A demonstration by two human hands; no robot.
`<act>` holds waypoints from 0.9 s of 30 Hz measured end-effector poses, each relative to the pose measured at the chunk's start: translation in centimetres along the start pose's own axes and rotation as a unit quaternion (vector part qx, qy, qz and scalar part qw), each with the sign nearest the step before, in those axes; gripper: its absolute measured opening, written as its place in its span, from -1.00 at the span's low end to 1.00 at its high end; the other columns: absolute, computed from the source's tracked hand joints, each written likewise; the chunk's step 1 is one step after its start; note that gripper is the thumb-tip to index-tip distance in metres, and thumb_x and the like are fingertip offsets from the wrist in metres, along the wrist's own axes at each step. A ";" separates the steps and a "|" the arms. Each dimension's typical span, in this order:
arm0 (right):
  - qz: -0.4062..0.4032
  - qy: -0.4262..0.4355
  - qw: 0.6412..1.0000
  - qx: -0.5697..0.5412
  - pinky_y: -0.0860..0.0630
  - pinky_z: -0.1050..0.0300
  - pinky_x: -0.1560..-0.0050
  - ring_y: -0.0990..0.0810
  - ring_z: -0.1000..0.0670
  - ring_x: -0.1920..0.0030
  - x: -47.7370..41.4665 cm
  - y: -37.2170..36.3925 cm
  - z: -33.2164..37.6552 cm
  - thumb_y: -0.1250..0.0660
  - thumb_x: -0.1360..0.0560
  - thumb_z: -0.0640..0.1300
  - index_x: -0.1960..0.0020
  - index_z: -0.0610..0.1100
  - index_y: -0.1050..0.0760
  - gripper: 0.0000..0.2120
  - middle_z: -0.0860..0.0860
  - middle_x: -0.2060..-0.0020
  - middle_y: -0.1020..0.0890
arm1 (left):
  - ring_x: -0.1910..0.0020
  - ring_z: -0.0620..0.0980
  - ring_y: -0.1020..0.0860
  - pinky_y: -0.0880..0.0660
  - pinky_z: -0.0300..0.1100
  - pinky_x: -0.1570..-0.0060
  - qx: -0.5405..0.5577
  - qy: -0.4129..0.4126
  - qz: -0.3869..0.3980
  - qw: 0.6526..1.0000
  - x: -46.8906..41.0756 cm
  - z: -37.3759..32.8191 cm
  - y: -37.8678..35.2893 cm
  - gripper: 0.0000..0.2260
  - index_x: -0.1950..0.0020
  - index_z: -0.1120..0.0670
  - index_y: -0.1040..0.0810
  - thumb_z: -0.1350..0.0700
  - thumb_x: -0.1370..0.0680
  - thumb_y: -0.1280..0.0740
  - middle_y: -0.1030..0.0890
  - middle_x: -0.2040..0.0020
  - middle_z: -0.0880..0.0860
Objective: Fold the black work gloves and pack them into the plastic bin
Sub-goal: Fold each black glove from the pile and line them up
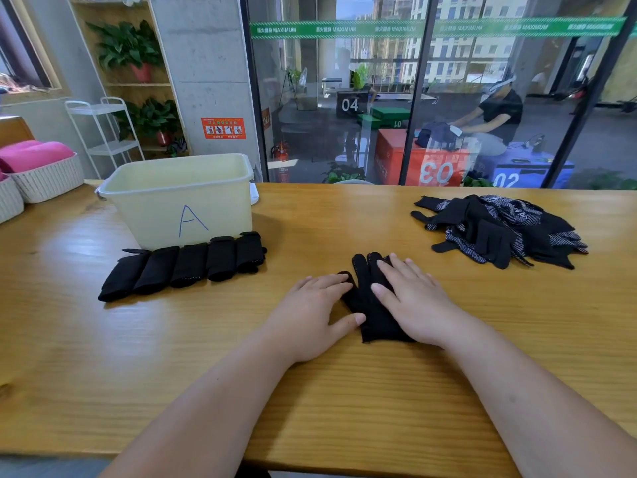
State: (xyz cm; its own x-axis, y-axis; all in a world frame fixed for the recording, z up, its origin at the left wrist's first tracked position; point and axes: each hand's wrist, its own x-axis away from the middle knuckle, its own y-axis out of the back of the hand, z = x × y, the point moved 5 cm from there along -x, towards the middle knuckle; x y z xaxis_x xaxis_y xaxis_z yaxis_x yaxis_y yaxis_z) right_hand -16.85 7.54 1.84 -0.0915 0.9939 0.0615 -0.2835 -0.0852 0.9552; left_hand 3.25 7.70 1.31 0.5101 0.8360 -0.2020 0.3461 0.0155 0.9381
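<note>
Two bare forearms are coming in over the near edge of the wooden table, well to the right of the plastic bin and nearer the camera than it. Left hand is lying flat and wide, fingers straight, fingertips and thumb touching the left edge of one black glove. Right hand is also lying flat with fingers spread straight, pressing down on the right half of that glove. Neither hand is gripping anything. Glove fingers are pointing away from the camera and showing between the two hands; the cuff is lying nearest the camera. The pale bin, marked with a blue letter A, is standing upright; its floor is hiding behind the front wall, so contents cannot be told. A row of five folded gloves is lying side by side just in front of the bin. A loose pile of unfolded gloves, black with dotted palms, is sitting far to the right of the bin, well apart from the hands. Left of the bin, white baskets are holding rolled pink towels.
</note>
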 end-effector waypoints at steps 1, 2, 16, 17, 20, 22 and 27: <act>0.009 0.007 1.000 0.013 0.15 -0.14 -0.69 0.20 0.04 -0.70 0.7 0.1 -0.6 0.08 -0.70 0.35 -0.73 0.15 0.11 -0.33 0.13 -0.72 0.16 | -0.66 -0.13 -0.17 -0.05 0.00 -0.68 0.004 0.004 0.002 1.000 0.1 0.2 0.0 -0.34 -0.67 -0.08 -0.32 -0.39 -0.66 -0.16 -0.24 -0.69 -0.16; 0.021 0.012 0.999 0.027 0.15 -0.13 -0.70 0.20 0.07 -0.70 1.4 0.0 -1.3 0.07 -0.68 0.39 -0.73 0.16 0.12 -0.30 0.15 -0.71 0.17 | -0.67 -0.12 -0.16 -0.06 0.01 -0.68 0.009 0.010 0.003 1.000 0.1 0.3 0.0 -0.34 -0.67 -0.07 -0.32 -0.39 -0.66 -0.15 -0.24 -0.69 -0.15; 0.023 0.065 0.998 -0.007 0.12 -0.05 -0.70 0.23 0.17 -0.67 4.1 0.1 -3.3 0.00 -0.55 0.52 -0.70 0.27 0.00 -0.21 0.28 -0.69 0.12 | -0.49 -0.29 -0.37 -0.36 -0.10 -0.52 0.101 -0.080 -0.019 0.992 0.5 -1.0 0.9 -0.52 -0.41 -0.15 -0.61 -0.31 -0.55 -0.47 -0.49 -0.47 -0.28; 0.008 0.070 0.997 -0.025 0.07 -0.05 -0.69 0.20 0.18 -0.68 4.1 0.3 -3.3 -0.06 -0.55 0.51 -0.69 0.28 -0.08 -0.24 0.29 -0.69 0.07 | -0.47 -0.28 -0.40 -0.37 -0.12 -0.50 0.108 -0.087 -0.025 0.990 0.4 -1.2 0.9 -0.56 -0.36 -0.15 -0.64 -0.28 -0.54 -0.50 -0.52 -0.43 -0.27; -0.053 0.115 0.987 -0.098 -0.16 0.04 -0.57 0.00 0.21 -0.65 4.5 1.7 -3.2 -0.34 -0.52 0.42 -0.42 0.35 -0.47 -0.51 0.38 -0.58 -0.22 | -0.37 -0.18 -0.49 -0.45 -0.13 -0.38 0.137 -0.111 -0.038 0.984 0.4 -1.5 1.3 -0.72 -0.16 -0.14 -0.71 -0.20 -0.52 -0.56 -0.59 -0.29 -0.27; -0.073 0.158 0.977 -0.124 -0.27 0.10 -0.46 -0.19 0.28 -0.54 4.8 2.2 -2.8 -0.48 -0.47 0.35 -0.17 0.34 -0.61 -0.70 0.43 -0.41 -0.39 | -0.30 -0.13 -0.54 -0.51 -0.11 -0.29 0.141 -0.119 -0.038 0.982 0.5 -1.6 1.3 -0.79 -0.09 -0.13 -0.73 -0.17 -0.52 -0.57 -0.61 -0.21 -0.26; -0.073 0.184 0.974 -0.109 -0.34 0.14 -0.39 -0.34 0.26 -0.43 4.7 2.0 -2.3 -0.56 -0.45 0.24 0.00 0.33 -0.69 -0.85 0.41 -0.26 -0.55 | -0.23 -0.13 -0.57 -0.54 -0.12 -0.22 0.142 -0.114 -0.038 0.982 0.4 -1.5 1.2 -0.84 -0.08 -0.12 -0.74 -0.10 -0.54 -0.57 -0.64 -0.13 -0.25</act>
State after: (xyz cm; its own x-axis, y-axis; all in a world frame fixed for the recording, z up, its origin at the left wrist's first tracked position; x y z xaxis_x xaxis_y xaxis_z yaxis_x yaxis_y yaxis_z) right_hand -20.05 11.89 3.39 -0.3604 0.9073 -0.2167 -0.5113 0.0022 0.8594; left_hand 2.72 8.90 2.75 0.6257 0.6934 -0.3573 0.5801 -0.1074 0.8075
